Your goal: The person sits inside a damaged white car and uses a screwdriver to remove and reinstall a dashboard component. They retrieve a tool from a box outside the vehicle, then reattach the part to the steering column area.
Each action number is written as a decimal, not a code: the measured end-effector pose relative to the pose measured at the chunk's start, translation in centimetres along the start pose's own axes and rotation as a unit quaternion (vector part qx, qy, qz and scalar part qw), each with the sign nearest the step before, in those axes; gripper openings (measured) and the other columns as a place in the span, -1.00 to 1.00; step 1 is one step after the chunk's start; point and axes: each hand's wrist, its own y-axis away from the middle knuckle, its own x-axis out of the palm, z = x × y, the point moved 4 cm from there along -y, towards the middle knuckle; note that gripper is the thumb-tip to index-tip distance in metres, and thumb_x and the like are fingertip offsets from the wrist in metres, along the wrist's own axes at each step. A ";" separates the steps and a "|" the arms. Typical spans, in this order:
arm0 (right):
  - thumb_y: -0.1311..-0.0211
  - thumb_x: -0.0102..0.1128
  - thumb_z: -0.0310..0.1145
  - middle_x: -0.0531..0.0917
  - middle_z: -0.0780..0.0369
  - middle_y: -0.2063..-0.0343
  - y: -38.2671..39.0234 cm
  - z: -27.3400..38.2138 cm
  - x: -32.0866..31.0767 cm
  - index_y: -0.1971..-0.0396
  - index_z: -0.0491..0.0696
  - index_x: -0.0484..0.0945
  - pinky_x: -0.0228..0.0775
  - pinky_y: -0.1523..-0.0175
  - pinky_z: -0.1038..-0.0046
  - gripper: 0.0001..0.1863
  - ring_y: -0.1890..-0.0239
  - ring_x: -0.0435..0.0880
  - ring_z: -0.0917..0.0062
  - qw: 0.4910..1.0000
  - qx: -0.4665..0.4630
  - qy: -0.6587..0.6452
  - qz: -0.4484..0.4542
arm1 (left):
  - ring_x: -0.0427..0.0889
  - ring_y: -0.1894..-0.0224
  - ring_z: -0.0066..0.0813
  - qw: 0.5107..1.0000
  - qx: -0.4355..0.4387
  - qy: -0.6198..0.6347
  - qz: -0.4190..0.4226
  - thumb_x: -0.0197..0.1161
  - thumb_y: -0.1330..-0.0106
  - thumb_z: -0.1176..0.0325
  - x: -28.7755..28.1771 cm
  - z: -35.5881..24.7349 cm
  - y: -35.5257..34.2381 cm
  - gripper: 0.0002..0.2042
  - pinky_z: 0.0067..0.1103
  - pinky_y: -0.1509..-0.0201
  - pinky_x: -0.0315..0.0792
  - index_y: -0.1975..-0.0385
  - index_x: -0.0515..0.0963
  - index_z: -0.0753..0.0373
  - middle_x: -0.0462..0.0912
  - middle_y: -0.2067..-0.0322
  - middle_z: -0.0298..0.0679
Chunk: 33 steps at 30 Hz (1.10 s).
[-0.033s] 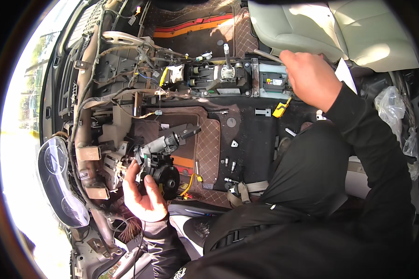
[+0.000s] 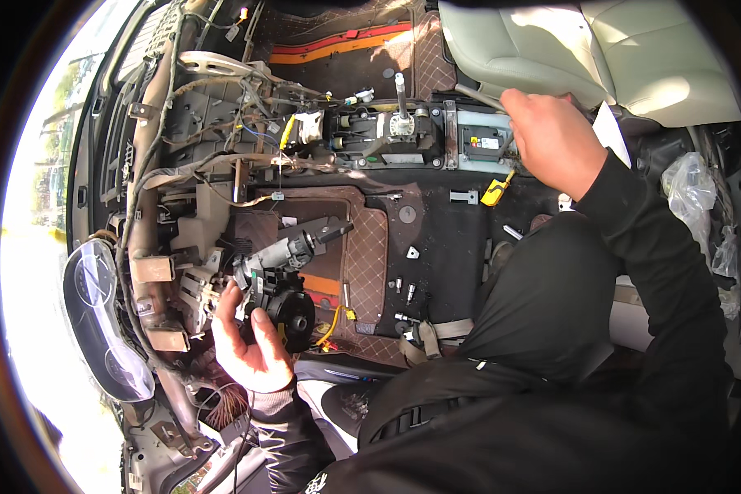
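My left hand (image 2: 255, 346) is beside the bared steering column (image 2: 281, 257), thumb and fingers apart and nothing visible between them. Its fingertips reach the column's black round part (image 2: 291, 319); whether they touch it I cannot tell. Over the centre console, my right hand (image 2: 556, 140) is closed round a grey metal bar (image 2: 479, 97), which sticks out to the left past the fingers. Just below that hand lie a black module (image 2: 481, 143) with labels and a yellow connector or tag (image 2: 496, 191). The gear lever (image 2: 401, 103) stands upright to the left.
A stripped dashboard beam with wiring (image 2: 148, 206) runs down the left, the instrument cluster (image 2: 107, 321) beside it. Several small sockets (image 2: 410, 290) and a metal bracket (image 2: 463, 197) lie on the dark floor. A pale seat (image 2: 519, 49) is at the top; plastic bags (image 2: 690, 189) lie right.
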 end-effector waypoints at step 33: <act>-0.51 0.19 -0.47 0.75 -0.11 0.38 6.6 -3.1 2.3 0.15 -0.23 0.54 0.61 0.12 -0.10 -0.88 0.25 0.78 -0.12 0.991 0.056 -0.028 -0.114 | 0.60 -0.42 0.22 0.953 0.279 -0.029 0.119 0.53 -0.41 0.23 6.9 -14.1 -4.3 -0.41 -0.12 -0.50 0.48 -0.34 0.56 0.42 0.64 -0.30 0.20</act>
